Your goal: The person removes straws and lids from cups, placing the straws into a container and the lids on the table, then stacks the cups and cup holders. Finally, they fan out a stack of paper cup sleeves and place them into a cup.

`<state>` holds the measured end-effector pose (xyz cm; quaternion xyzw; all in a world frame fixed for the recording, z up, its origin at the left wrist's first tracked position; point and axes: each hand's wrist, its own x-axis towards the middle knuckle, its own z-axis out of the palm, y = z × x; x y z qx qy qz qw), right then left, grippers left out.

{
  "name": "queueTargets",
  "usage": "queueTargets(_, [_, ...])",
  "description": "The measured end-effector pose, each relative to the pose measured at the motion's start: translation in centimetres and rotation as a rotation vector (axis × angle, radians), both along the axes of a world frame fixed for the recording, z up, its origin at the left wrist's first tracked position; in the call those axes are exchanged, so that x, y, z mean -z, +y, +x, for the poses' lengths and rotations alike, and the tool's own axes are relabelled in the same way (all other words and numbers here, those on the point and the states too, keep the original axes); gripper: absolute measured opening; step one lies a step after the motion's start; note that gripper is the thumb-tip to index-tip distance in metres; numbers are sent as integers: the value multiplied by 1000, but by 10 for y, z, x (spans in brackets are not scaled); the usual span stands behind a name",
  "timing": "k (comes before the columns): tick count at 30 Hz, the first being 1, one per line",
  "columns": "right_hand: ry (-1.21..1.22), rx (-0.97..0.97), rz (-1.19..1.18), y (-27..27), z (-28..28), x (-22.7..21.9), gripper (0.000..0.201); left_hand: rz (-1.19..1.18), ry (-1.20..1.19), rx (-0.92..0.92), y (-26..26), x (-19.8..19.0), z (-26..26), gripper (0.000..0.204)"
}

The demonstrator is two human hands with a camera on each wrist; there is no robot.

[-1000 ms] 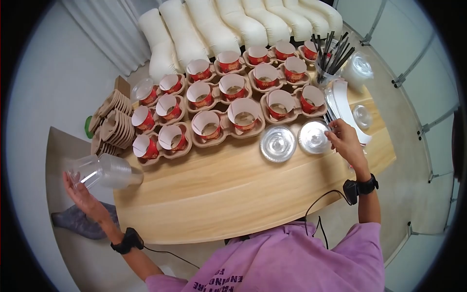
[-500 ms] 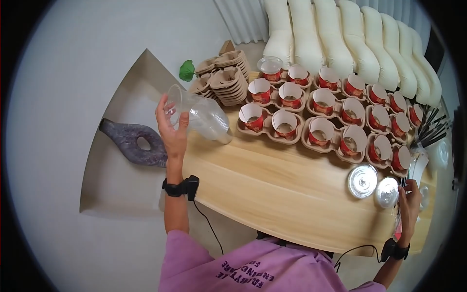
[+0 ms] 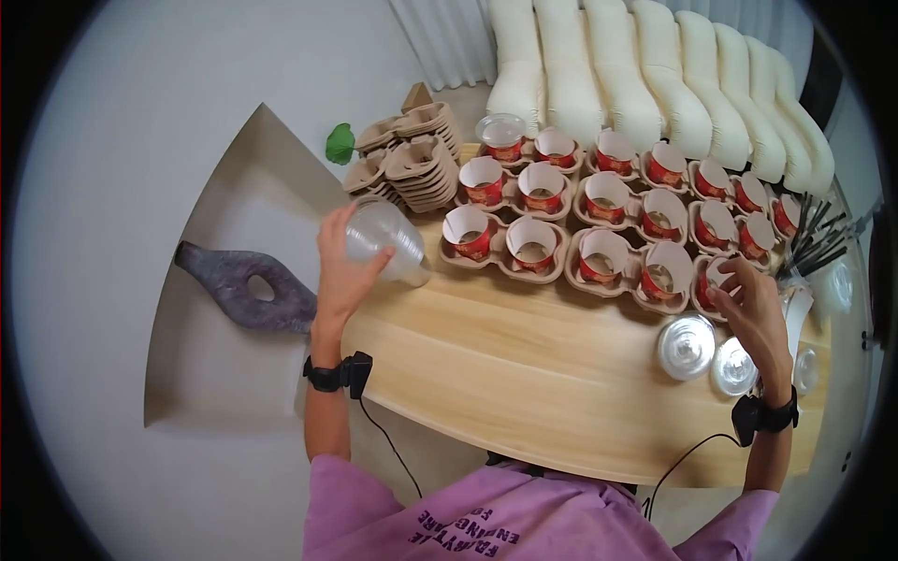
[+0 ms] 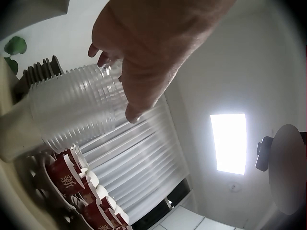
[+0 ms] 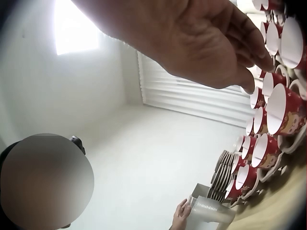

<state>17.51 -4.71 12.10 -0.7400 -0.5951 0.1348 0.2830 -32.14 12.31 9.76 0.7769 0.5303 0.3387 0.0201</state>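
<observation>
My left hand (image 3: 342, 276) grips the open end of a stack of clear plastic cups (image 3: 398, 245) lying tilted at the table's left edge. In the left wrist view its fingers and thumb lie about the rims of the nested cups (image 4: 72, 108). At the right, my right hand (image 3: 756, 316) holds nothing, its fingers loosely bent over a red paper cup (image 3: 708, 297) in the front row. Several such red cups with white insides sit in cardboard carriers (image 3: 535, 275). Two stacks of clear lids, one a left stack (image 3: 686, 346), the other a right stack (image 3: 732, 366), stand below the right hand.
Spare cardboard carriers (image 3: 426, 182) are piled at the back left. Black straws (image 3: 818, 238) stand in a container at the far right. A cream padded seat (image 3: 645, 84) lies behind the table; a dark sculpture (image 3: 248, 288) is left of it.
The view has swung left. My left hand has brought the outermost clear cup in against the stack. My right hand has moved from the lids up to the front red cups.
</observation>
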Motion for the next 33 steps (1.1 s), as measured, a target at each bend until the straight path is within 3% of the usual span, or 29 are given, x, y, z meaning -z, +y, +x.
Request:
queueTargets(8, [34, -207, -72, 52, -46, -18, 30, -251, 239, -40, -14, -27, 12, 103])
queueTargets(9, [2, -269, -35, 58, -51, -19, 31, -158, 286, 8, -11, -36, 19, 100])
queueTargets(10, [126, -246, -183, 69, -62, -29, 30, -67, 329, 56, -6, -44, 28, 97])
queueTargets(11, [72, -332, -117, 81, -67, -27, 29, -70, 320, 63, 0, -53, 39, 97])
queueTargets(13, [-5, -447, -71, 109, -82, -15, 27, 84, 430, 247, 24, -69, 66, 86])
queueTargets(15, [-76, -526, -20, 141, -96, 3, 24, 78, 427, 375, 60, -74, 97, 71])
queueTargets(17, [-134, -574, 53, 171, -107, 18, 24, -109, 485, 445, 101, -81, 135, 66])
queueTargets(20, [-192, -590, 56, 215, -119, 29, 25, -242, 559, 420, 187, -52, 180, 53])
queueTargets(22, [-65, -642, 181, 250, -119, 47, 19, -318, 611, 371, 240, -28, 199, 53])
queueTargets(23, [-129, -696, 336, 261, -121, 52, 17, -298, 603, 369, 250, -22, 203, 53])
queueTargets(25, [-236, -694, 407, 299, -120, 80, 14, -373, 544, 275, 259, -12, 210, 56])
queueTargets(27, [-303, -703, 369, 319, -123, 88, 14, -381, 511, 281, 267, -4, 212, 61])
queueTargets(31, [-175, -684, 330, 338, -135, 91, 13, -529, 601, 264, 291, 15, 222, 92])
queueTargets(33, [-176, -686, 337, 341, -141, 89, 14, -545, 605, 252, 293, 20, 222, 93])
